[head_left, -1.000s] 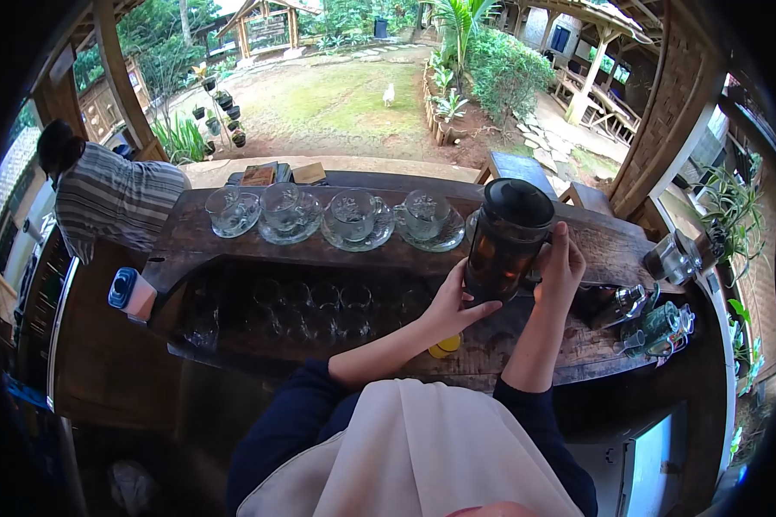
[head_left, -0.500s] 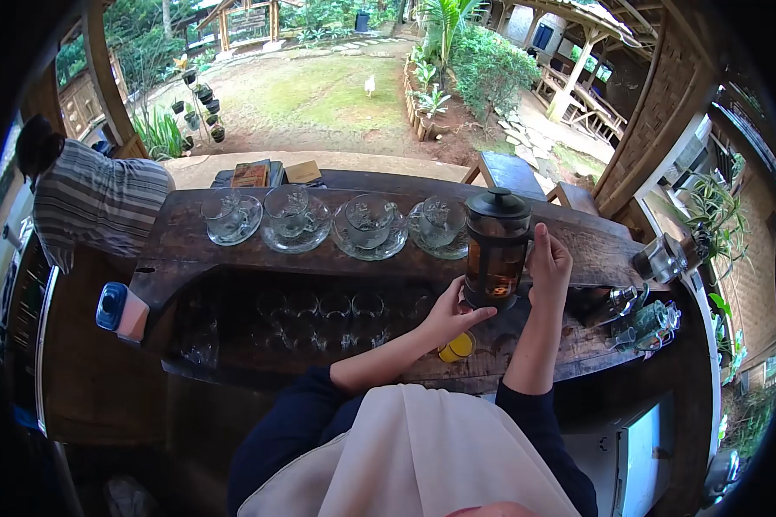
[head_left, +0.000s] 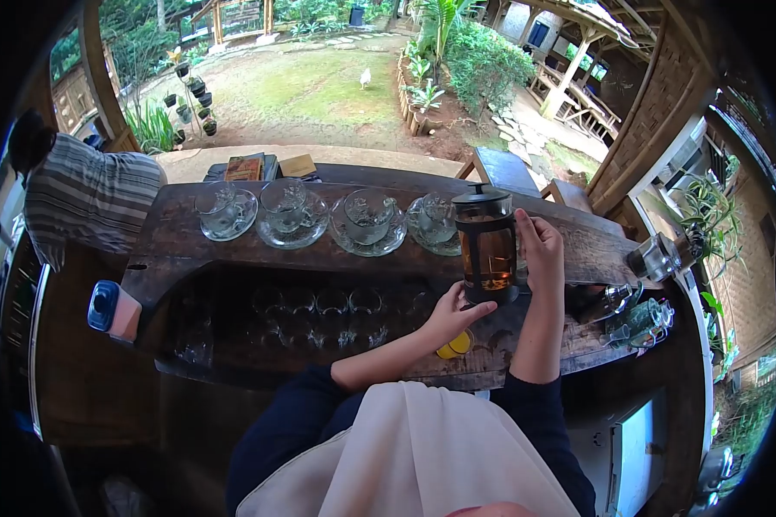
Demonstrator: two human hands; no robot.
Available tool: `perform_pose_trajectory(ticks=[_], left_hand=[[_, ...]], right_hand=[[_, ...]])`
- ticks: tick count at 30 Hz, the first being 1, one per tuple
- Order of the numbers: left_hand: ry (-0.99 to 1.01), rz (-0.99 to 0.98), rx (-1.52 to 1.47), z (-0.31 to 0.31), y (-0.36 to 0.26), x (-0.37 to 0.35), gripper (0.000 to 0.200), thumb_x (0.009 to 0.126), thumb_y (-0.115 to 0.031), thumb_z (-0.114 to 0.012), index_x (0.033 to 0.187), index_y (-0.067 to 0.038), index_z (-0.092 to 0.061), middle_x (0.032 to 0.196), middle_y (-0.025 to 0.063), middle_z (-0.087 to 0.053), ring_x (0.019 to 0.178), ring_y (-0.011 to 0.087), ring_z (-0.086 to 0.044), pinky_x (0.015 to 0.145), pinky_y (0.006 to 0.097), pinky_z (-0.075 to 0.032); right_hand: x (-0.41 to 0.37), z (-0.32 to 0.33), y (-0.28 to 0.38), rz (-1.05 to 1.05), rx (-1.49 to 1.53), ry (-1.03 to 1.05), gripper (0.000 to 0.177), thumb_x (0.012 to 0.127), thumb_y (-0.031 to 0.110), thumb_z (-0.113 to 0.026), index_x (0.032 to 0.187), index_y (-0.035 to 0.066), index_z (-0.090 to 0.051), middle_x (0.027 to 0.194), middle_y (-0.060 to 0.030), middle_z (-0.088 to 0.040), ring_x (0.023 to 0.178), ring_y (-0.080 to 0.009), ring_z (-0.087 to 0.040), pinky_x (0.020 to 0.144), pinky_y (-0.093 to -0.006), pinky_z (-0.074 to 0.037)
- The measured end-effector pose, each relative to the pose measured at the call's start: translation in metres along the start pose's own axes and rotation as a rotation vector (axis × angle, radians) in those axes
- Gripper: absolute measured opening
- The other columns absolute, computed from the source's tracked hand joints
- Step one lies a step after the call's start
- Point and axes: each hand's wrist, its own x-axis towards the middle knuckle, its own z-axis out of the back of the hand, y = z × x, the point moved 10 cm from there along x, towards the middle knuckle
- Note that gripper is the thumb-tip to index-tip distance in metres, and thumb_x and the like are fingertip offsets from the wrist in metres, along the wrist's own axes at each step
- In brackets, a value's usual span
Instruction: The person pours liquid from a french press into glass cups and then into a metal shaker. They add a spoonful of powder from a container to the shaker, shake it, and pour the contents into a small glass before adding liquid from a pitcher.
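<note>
A French press (head_left: 489, 246) with a black lid and amber liquid inside is held upright over the right part of the wooden counter (head_left: 233, 254). My right hand (head_left: 541, 248) is closed on its right side, at the handle. Under its base, at the lower left, my left hand (head_left: 455, 315) supports it with the thumb along the bottom edge. Just left of the press stands a glass cup on a saucer (head_left: 435, 226), with more such cups in a row to the left. A yellow cup (head_left: 457, 345) is below my left hand.
Rows of glasses (head_left: 332, 302) stand on the lower shelf. A plastic container (head_left: 115, 310) is at the left end, near a person in a striped shirt (head_left: 95, 194). Glass pitchers (head_left: 642, 323) and a metal pot (head_left: 660, 257) are at the right. Books (head_left: 246, 167) lie behind the counter.
The press has turned slightly and shifted a little left, and my right hand has moved down and closed more around its handle side. The camera view has shifted slightly.
</note>
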Motion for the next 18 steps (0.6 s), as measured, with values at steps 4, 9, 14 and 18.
perform_pose_trajectory(ticks=[4,9,14,18], left_hand=[[0.024,-0.019,-0.077,-0.001,0.007,0.003,0.079,0.077,-0.028,-0.077,0.13,0.01,-0.034,0.101,0.0067,-0.059,0.088,0.0085,-0.055,0.08,0.0219,-0.044],[0.012,0.019,-0.033,0.001,0.01,0.002,0.085,0.079,-0.028,-0.075,0.134,0.014,-0.026,0.103,0.0084,-0.059,0.088,0.0086,-0.055,0.079,0.0218,-0.044],[0.068,0.018,-0.088,-0.005,0.002,-0.003,0.088,0.081,-0.027,-0.073,0.136,0.017,-0.019,0.113,0.0121,-0.056,0.094,0.0092,-0.055,0.081,0.0225,-0.044],[0.054,0.051,-0.098,-0.005,0.01,-0.002,0.079,0.085,-0.024,-0.069,0.136,0.012,-0.022,0.115,0.0068,-0.054,0.094,0.0077,-0.052,0.084,0.0231,-0.043]], right_hand=[[0.004,-0.007,0.001,0.003,-0.009,0.059,0.032,0.087,0.036,-0.066,0.075,0.006,-0.062,0.056,0.0075,-0.045,0.045,-0.0004,-0.035,0.043,-0.0188,-0.024],[0.005,-0.014,0.0,0.0,-0.006,0.125,0.024,0.088,0.027,-0.064,0.081,0.005,-0.064,0.058,0.0074,-0.047,0.048,-0.0004,-0.037,0.045,-0.0189,-0.027],[0.005,-0.017,-0.003,0.038,-0.026,0.175,0.014,0.088,0.017,-0.06,0.089,0.004,-0.064,0.066,0.0074,-0.051,0.054,-0.0002,-0.04,0.049,-0.0182,-0.03],[0.003,-0.018,0.0,0.057,0.005,0.174,0.013,0.088,0.016,-0.06,0.091,0.004,-0.064,0.068,0.0077,-0.052,0.054,-0.0002,-0.04,0.049,-0.0177,-0.031]])
